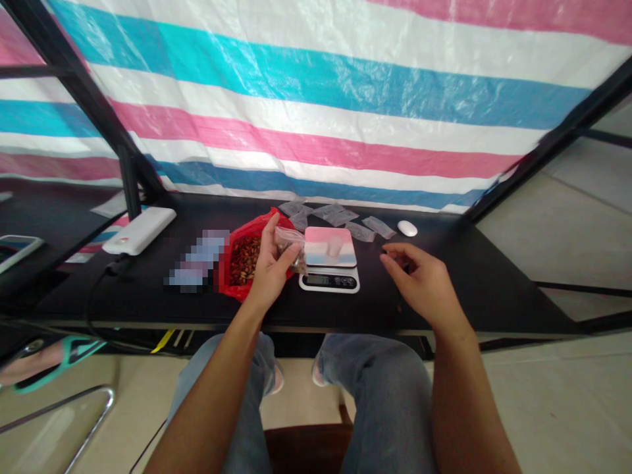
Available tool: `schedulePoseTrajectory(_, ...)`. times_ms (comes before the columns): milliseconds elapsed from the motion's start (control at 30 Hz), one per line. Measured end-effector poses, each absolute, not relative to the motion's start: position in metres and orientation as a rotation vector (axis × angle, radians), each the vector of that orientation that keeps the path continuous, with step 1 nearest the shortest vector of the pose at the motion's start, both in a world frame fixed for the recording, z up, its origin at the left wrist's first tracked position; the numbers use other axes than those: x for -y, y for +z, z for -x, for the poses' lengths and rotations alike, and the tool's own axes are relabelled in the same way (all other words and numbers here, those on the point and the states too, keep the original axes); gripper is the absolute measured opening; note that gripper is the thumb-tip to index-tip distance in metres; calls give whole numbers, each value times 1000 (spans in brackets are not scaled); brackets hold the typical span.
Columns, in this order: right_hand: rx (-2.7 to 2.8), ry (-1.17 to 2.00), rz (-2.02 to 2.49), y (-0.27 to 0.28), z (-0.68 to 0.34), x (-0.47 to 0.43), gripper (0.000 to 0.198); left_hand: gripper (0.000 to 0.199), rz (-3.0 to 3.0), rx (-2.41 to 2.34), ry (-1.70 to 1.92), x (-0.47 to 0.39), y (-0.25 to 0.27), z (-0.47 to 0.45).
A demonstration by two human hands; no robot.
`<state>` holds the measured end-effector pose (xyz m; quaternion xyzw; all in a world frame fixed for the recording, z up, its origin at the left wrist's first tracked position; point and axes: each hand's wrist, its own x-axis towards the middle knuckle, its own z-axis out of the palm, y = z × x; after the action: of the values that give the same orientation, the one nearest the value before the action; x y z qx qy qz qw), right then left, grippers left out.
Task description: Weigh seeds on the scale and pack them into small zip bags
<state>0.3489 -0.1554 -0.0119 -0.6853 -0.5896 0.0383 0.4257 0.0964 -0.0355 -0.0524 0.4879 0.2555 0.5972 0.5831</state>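
My left hand (272,263) grips a small clear zip bag (290,238) between thumb and fingers, with some brownish contents near its lower end. Behind that hand lies an open red plastic bag (239,289) full of small brown pieces like seeds or nuts (243,258). Just right of the zip bag is a white kitchen scale (330,270) with a shiny, reflecting plate; its display digits are too small to read. Over the table to the right of the scale, my right hand (417,273) has thumb and forefinger pinched together; whatever is between them, if anything, cannot be made out.
Several flat clear bags (336,214) lie behind the scale. A white mouse-like oval object (407,228) sits at the back right. Left are a blurred-out item (200,260) and a white power strip (141,230) with a cable. A striped sheet (316,99) hangs behind the black table (494,276).
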Motion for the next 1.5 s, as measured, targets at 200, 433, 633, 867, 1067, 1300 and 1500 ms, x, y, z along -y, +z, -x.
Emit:
schedulePoseTrajectory(200, 1487, 163, 1956, -42, -363, 207, 28, 55, -1266, -720, 1419, 37, -51, -95)
schedulePoseTrajectory(433, 1562, 194, 1916, -58, -360, 213, 23, 40, -1201, -676, 1490, 37, -49, -98)
schedulePoseTrajectory(633, 1481, 178, 1677, -40, -346, 198, 16, 41, -1295, -597, 1365, 49, -41, -93)
schedulePoseTrajectory(867, 1403, 416, 1244, -3, -293, 135, 15, 36, -1526, -578, 1249, 53, -50, -90)
schedulePoseTrajectory(1067, 1406, 424, 1110, -7, -261, 101, 16, 30, -1764, -620, 1206, 56, -55, -88)
schedulePoseTrajectory(1300, 1474, 404, 1176, -15, -254, 108, 13, 33, -1793, -540, 1198, 57, -58, -88)
schedulePoseTrajectory(1500, 1448, 410, 1108, -19, -263, 113, 19, 31, -1607, -502, 1228, 60, -60, -93)
